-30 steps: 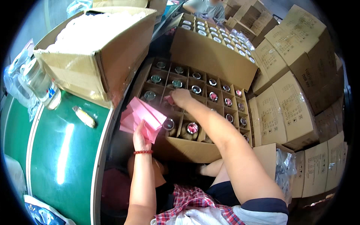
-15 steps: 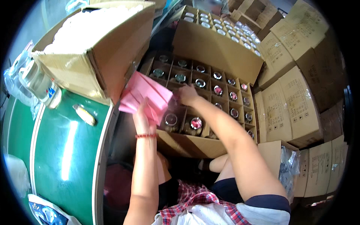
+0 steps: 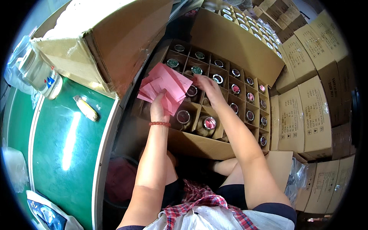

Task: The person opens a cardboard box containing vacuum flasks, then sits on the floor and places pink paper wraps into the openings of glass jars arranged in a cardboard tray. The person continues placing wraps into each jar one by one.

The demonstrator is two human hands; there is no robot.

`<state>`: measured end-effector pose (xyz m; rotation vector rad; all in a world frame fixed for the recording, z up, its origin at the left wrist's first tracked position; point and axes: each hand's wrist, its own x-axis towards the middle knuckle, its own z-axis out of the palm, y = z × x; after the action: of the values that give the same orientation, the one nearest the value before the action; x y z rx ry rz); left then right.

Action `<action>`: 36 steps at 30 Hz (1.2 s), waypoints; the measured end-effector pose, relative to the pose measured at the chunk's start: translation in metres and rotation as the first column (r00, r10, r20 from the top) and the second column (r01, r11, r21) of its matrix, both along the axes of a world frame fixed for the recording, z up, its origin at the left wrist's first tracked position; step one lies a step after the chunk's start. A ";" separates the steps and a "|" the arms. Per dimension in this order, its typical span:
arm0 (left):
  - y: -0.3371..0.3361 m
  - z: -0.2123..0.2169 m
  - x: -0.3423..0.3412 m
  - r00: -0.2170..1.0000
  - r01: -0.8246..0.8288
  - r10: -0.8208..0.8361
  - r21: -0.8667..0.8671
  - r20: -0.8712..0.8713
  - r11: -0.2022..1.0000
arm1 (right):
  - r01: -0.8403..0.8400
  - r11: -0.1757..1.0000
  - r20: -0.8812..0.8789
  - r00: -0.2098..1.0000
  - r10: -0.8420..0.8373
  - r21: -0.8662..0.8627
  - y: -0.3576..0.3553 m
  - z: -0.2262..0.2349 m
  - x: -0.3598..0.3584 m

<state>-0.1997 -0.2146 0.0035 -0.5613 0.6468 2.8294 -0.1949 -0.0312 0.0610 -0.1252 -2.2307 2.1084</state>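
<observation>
My left hand (image 3: 160, 106) is closed around a fanned stack of pink paper sheets (image 3: 163, 81), held over the left side of an open carton (image 3: 191, 142). At the stack's right corner, the bent fingers of my right hand (image 3: 209, 89) meet the paper's edge. Cardboard dividers split the carton into compartments with glass flasks standing upright, their round mouths facing up. Pink paper shows inside several mouths, such as the near flask (image 3: 209, 123); a neighbouring flask (image 3: 183, 116) shows no pink. The sheets hide some compartments beneath them.
Behind stands another divided carton (image 3: 249, 27) of round-topped items. Stacked closed cartons (image 3: 303, 115) line the right side. On the green table (image 3: 50, 145) are a large carton (image 3: 126, 42) of white items, a clear jug (image 3: 44, 78) and a yellow-handled cutter (image 3: 86, 108).
My right hand has come up from over the compartments to the pink sheets' right corner. The view has shifted a little, and the left hand still holds the stack.
</observation>
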 end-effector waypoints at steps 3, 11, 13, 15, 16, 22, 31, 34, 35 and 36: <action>0.004 0.000 -0.001 0.997 0.072 -0.072 -0.009 -0.002 0.997 | 0.023 0.997 0.072 0.997 -0.018 -0.080 -0.030 0.009 0.011; 0.018 -0.002 -0.004 0.997 0.076 -0.077 -0.028 -0.015 0.997 | 0.110 0.978 -0.066 0.993 -0.100 0.176 -0.010 0.006 -0.003; 0.013 -0.004 -0.004 0.998 0.053 -0.053 -0.047 0.019 0.997 | 0.129 0.984 -0.063 0.991 -0.122 0.122 -0.008 0.020 -0.003; 0.013 -0.001 -0.004 0.998 0.044 -0.041 -0.066 0.039 0.997 | 0.165 0.985 -0.045 0.986 -0.162 0.055 0.005 0.031 -0.006; 0.010 -0.002 -0.005 0.997 0.061 -0.058 -0.049 0.054 0.997 | 0.189 0.977 -0.048 0.982 -0.185 0.098 0.010 0.038 -0.008; 0.012 0.002 -0.007 0.997 0.047 -0.046 -0.018 0.066 0.999 | 0.170 0.656 -0.219 0.976 -0.007 0.736 0.076 0.045 -0.043; 0.016 0.005 -0.012 0.996 0.030 -0.028 -0.027 0.086 0.999 | -0.041 -0.062 0.058 0.950 0.306 0.997 0.049 0.042 -0.107; 0.015 0.007 -0.013 0.996 0.025 -0.021 -0.048 0.084 0.999 | -0.151 -0.118 0.179 0.941 0.286 0.981 0.028 0.049 -0.118; 0.014 0.006 -0.013 0.997 0.029 -0.025 -0.043 0.079 0.999 | -0.146 -0.088 0.165 0.942 0.292 0.985 0.029 0.048 -0.119; 0.013 0.005 -0.013 0.997 0.032 -0.029 -0.037 0.075 0.999 | -0.140 -0.059 0.151 0.943 0.297 0.988 0.030 0.047 -0.119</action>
<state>-0.2129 -0.2012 0.0087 -0.6538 0.6912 2.7585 -0.3143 -0.0010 0.1076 0.4787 -3.1366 -0.1215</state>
